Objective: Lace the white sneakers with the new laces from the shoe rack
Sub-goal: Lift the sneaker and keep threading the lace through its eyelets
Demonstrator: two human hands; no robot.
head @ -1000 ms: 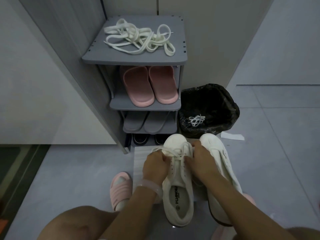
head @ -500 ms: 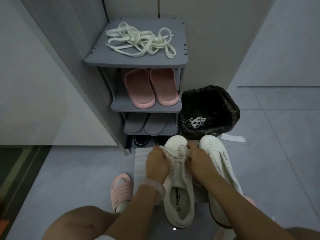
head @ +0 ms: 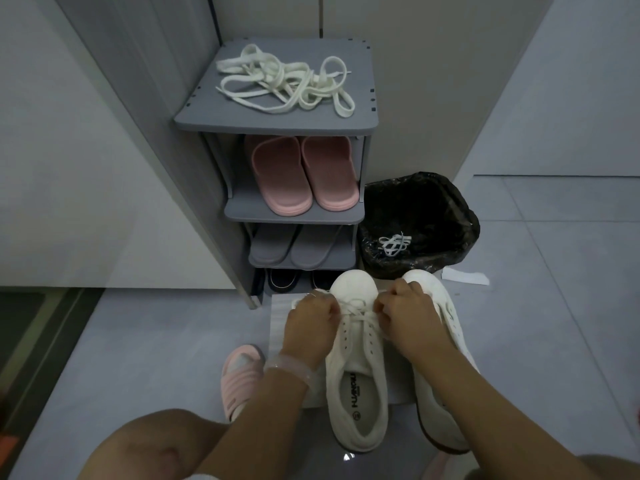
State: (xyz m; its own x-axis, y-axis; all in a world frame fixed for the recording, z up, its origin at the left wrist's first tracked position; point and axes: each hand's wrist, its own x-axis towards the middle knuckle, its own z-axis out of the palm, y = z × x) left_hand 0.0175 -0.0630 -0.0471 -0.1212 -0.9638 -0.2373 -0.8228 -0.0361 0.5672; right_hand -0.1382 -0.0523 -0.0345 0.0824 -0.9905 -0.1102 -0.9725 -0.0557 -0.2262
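Grey shoe rack (head: 277, 121) against the wall, four tiers. Black-lined bin (head: 420, 216) just beside it on the right, small bundle of old laces (head: 393, 244) inside. On the floor in front: white mat (head: 277, 327) with two white sneakers side by side, toes toward the rack. Left sneaker (head: 356, 386) has a lace (head: 358, 308) crossed through the front eyelets only. Right sneaker (head: 440, 341) is partly under the forearm; can't tell its lacing. Pink slippers (head: 304, 174) on second tier, grey pair (head: 291, 245) below, dark shoes at the bottom. New laces (head: 287, 83) lie in a loose tangle on the top shelf. Left hand (head: 311, 323) curled, pinching the lace end on the left side of the laced sneaker. Right hand (head: 408, 315) curled, pinching the other end. Pink sandal (head: 240, 375) on the person's foot left of the mat. Paper scrap (head: 465, 276) on the floor right of the bin.
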